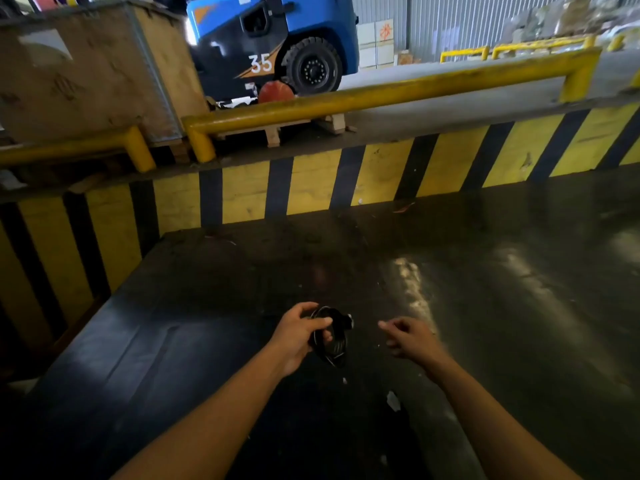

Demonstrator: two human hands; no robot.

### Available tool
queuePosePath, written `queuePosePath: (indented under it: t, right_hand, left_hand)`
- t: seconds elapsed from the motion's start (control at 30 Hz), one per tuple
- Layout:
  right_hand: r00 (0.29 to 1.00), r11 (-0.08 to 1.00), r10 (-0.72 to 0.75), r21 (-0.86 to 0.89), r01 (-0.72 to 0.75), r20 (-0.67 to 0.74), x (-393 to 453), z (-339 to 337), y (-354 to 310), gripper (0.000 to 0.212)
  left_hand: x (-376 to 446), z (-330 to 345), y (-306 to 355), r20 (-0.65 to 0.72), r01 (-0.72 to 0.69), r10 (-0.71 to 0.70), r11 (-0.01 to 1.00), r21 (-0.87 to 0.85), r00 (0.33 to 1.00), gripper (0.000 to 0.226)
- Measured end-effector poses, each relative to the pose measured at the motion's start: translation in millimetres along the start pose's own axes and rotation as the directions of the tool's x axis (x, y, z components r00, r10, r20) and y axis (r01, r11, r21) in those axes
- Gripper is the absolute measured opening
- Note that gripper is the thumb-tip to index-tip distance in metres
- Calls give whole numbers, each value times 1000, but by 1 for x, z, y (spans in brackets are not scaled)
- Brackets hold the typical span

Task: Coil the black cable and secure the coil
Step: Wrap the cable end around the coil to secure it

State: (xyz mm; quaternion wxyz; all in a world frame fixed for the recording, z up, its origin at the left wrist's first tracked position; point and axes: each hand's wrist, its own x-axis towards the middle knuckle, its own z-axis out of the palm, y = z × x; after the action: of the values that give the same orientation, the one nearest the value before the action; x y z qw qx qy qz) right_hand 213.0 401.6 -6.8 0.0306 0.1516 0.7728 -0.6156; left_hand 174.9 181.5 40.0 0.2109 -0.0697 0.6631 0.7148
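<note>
The black cable [333,344] is wound into a small coil of several loops, with a pale plug end showing at its upper right. My left hand [297,336] grips the coil's left side, fingers wrapped around the strands, and holds it in the air above the dark floor. My right hand [407,336] hovers a short way to the right of the coil, apart from it, fingers loosely curled and holding nothing.
A dark shiny floor [485,289] spreads below, with small white scraps [393,400] near my arms. A yellow-and-black striped wall [311,188] runs ahead and along the left. Above it stand yellow guard rails [381,93], a wooden crate [86,74] and a blue forklift [273,39].
</note>
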Motion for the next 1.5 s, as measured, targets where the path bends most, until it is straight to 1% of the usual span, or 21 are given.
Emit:
queuePosePath:
  t: [0.03, 0.07, 0.1, 0.13, 0.2, 0.33, 0.43, 0.5, 0.57, 0.63, 0.7, 0.8, 0.87, 0.97, 1.03, 1.13, 1.2, 1.3, 1.37, 1.43, 1.5]
  right_hand:
    - [999, 976, 12, -219, -1, 48, 0, -3, 14, 20]
    - [994, 909, 35, -416, 12, 105, 0, -5, 26, 23]
    - [985, 836, 73, -548, 23, 154, -2, -4, 39, 29]
    - [974, 779, 119, -626, 29, 193, -3, -1, 50, 34]
    - [959, 728, 175, -685, 28, 225, -7, 7, 69, 38]
    - [969, 721, 146, -692, 33, 198, -11, 17, 92, 22]
    - [987, 806, 85, -591, 12, 135, -8, 20, 85, 22]
    - [999, 918, 10, -396, 9, 46, -2, 20, 59, 24]
    - [999, 996, -37, -82, 35, -19, 4, 16, 16, 25]
    - [994, 981, -103, 163, 106, -25, 4, 9, -32, 21]
    - [976, 943, -216, 251, 218, -36, -1, 3, -72, 16]
    - [918, 897, -386, 196, 396, -88, -13, -2, -116, 13]
    - [870, 865, -479, 109, 491, -117, -18, -4, -136, 12]
    - [824, 826, -557, 38, 563, -109, -21, -8, -157, 10]
    - [790, 792, -610, -46, 609, -61, -20, -16, -167, 15]
    - [742, 733, -663, -117, 670, 99, -19, -31, -179, 27]
    - [709, 686, -695, -184, 703, 118, -18, -38, -186, 28]
    - [652, 610, -755, -287, 739, 73, -17, -45, -196, 15]
    - [607, 572, -795, -324, 753, 7, -16, -46, -199, 11]
    - [594, 595, -797, -301, 745, -106, -13, -43, -200, 10]
    - [646, 681, -731, -170, 712, -222, -10, -39, -200, 13]
  left_hand:
    - [-2, -4, -4, -17, 9, -9, 999, 36, 1000, 45]
    - [-4, -7, -7, -28, 20, -18, 997, 70, 999, 46]
    - [-6, -9, -10, -31, 29, -26, 994, 102, 999, 47]
    - [-8, -10, -14, -29, 32, -29, 991, 133, 999, 48]
    - [-12, -12, -18, -11, 28, -27, 986, 163, 1000, 49]
    - [-16, -14, -22, 64, 21, -33, 983, 182, 997, 45]
    - [-15, -14, -22, 78, 0, -19, 971, 241, 997, 36]
    - [-13, -11, -18, 74, -10, -10, 964, 264, 997, 31]
    - [-11, -5, -7, 95, -24, -4, 957, 288, 995, 21]
    - [-10, 5, 10, 148, -53, 10, 955, 292, 989, 11]
    - [-11, 15, 32, 230, -101, 38, 958, 268, 973, 22]
    - [-13, 28, 66, 331, -199, 106, 945, 260, 938, 26]
    - [-15, 35, 85, 352, -274, 173, 926, 260, 920, 22]
    - [-17, 41, 107, 349, -358, 262, 900, 247, 900, 17]
    - [-20, 42, 120, 353, -404, 307, 882, 243, 884, 16]
    - [-24, 42, 139, 375, -457, 355, 860, 228, 856, 17]
    - [-26, 43, 150, 394, -482, 362, 835, 267, 845, 17]
    - [-29, 45, 161, 434, -495, 344, 813, 305, 832, 21]
    - [-30, 49, 166, 449, -492, 332, 815, 305, 829, 20]
    - [-33, 55, 173, 454, -500, 342, 815, 293, 823, 15]
    - [-37, 60, 181, 457, -504, 339, 807, 309, 822, 14]
